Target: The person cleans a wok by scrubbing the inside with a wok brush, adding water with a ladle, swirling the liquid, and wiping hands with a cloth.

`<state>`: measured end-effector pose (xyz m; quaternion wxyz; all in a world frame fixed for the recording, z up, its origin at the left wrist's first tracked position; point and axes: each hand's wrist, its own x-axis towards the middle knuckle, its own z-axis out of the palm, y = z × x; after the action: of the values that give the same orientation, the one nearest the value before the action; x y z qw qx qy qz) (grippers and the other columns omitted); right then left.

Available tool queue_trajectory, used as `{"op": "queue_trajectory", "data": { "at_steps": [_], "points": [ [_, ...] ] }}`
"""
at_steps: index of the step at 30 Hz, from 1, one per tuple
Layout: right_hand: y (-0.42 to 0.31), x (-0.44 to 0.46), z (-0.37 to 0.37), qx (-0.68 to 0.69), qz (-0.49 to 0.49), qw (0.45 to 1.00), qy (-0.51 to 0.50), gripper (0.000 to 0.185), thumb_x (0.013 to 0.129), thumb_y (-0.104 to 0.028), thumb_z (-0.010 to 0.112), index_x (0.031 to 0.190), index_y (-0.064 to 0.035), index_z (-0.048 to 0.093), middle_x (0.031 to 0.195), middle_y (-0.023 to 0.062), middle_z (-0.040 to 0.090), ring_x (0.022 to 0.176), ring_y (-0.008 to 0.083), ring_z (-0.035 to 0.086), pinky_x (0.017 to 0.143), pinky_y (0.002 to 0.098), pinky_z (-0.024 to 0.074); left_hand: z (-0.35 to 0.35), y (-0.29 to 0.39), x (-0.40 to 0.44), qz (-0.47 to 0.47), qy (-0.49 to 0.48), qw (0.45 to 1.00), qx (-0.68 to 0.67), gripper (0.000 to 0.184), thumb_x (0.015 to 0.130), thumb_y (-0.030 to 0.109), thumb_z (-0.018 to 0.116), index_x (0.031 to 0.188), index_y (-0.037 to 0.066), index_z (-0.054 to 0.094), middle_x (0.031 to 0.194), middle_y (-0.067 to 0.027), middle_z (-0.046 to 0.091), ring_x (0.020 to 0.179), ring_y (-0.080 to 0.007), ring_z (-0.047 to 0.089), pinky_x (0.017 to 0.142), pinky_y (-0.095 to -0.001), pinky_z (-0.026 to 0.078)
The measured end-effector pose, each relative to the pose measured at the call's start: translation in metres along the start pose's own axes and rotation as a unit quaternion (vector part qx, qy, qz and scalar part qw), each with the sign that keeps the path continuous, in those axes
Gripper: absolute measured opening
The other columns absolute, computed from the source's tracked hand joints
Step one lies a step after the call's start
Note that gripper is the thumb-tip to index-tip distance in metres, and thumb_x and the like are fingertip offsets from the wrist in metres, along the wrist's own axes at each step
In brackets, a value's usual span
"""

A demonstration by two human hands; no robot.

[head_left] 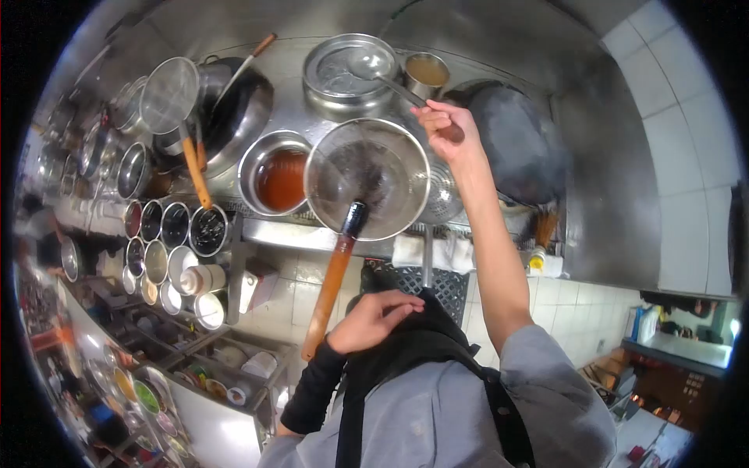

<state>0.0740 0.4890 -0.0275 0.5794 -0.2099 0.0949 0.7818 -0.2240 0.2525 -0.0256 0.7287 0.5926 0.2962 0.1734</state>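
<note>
My right hand (451, 131) is wrapped round the handle of a ladle (396, 86), reaching forward over the stove. The ladle's bowl is at the wide steel pot (349, 101), which appears to hold clear liquid. Held low by my waist, my left hand (376, 320) has its fingers stretched out in front of the black apron, with nothing visible in it. Just beyond it, a large round strainer (310, 199) rests over the counter's front, its wooden handle pointing toward me. To the right of my right hand, a dark wok (519, 148) gives off steam or smoke.
A pan of reddish-brown liquid (282, 181) is left of the strainer. A steel cup of brownish liquid (427, 72) stands beside the pot. Another strainer (170, 95) lies far left, above several seasoning containers (209, 231). White cloths (433, 253) line the front edge.
</note>
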Motion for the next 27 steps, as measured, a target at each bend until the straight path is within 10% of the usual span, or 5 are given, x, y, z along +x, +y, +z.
{"op": "queue_trajectory", "data": {
  "at_steps": [6,11,17,18,27],
  "points": [
    [-0.011,-0.132,-0.011,-0.066,-0.046,0.997,-0.011,0.023,0.101,-0.004,0.059,0.111,0.0147,0.050,0.085,0.0101,0.057,0.055,0.0073,0.048,0.042,0.0189,0.0395,0.040,-0.055,0.041,-0.068,-0.087,0.993,0.033,0.029,0.104,0.014,0.062,0.128,0.000,0.069,0.117,-0.0153,0.075,0.111,-0.0238,0.070,0.097,-0.0335,0.053],
    [-0.022,-0.215,-0.038,-0.120,-0.094,0.987,0.052,0.020,0.101,-0.007,0.061,0.108,0.0098,0.053,0.084,0.0089,0.058,0.054,0.0071,0.048,0.042,0.0199,0.0383,0.082,-0.239,0.117,-0.132,0.222,0.854,0.452,0.083,0.088,0.048,0.077,0.132,-0.018,0.056,0.126,-0.0348,0.066,0.124,-0.0364,0.065,0.103,-0.0447,0.050],
    [-0.031,-0.284,-0.070,-0.192,-0.115,0.968,0.114,0.018,0.100,-0.010,0.063,0.106,0.0055,0.058,0.084,0.0083,0.059,0.055,0.0077,0.048,0.042,0.0207,0.0367,0.098,-0.264,0.171,-0.202,0.229,0.927,0.217,0.060,0.089,0.039,0.074,0.109,-0.016,0.062,0.103,-0.0361,0.071,0.102,-0.0453,0.072,0.090,-0.0475,0.055],
    [-0.031,-0.295,-0.075,-0.192,-0.119,0.966,0.124,0.016,0.100,-0.011,0.063,0.106,0.0041,0.060,0.086,0.0084,0.060,0.055,0.0077,0.047,0.042,0.0208,0.0358,0.110,-0.261,0.171,-0.095,0.318,0.910,0.249,0.037,0.091,0.028,0.070,0.093,-0.008,0.064,0.080,-0.0218,0.072,0.074,-0.0360,0.073,0.068,-0.0458,0.056],
    [-0.029,-0.352,-0.079,-0.221,-0.167,0.954,0.116,0.021,0.102,-0.009,0.060,0.116,0.0072,0.063,0.086,0.0111,0.061,0.053,0.0084,0.048,0.038,0.0222,0.0361,0.115,-0.182,0.221,-0.087,0.339,0.933,-0.086,0.032,0.088,0.020,0.068,0.072,-0.008,0.063,0.058,-0.0122,0.062,0.050,-0.0219,0.064,0.049,-0.0390,0.049]
  ]
}}
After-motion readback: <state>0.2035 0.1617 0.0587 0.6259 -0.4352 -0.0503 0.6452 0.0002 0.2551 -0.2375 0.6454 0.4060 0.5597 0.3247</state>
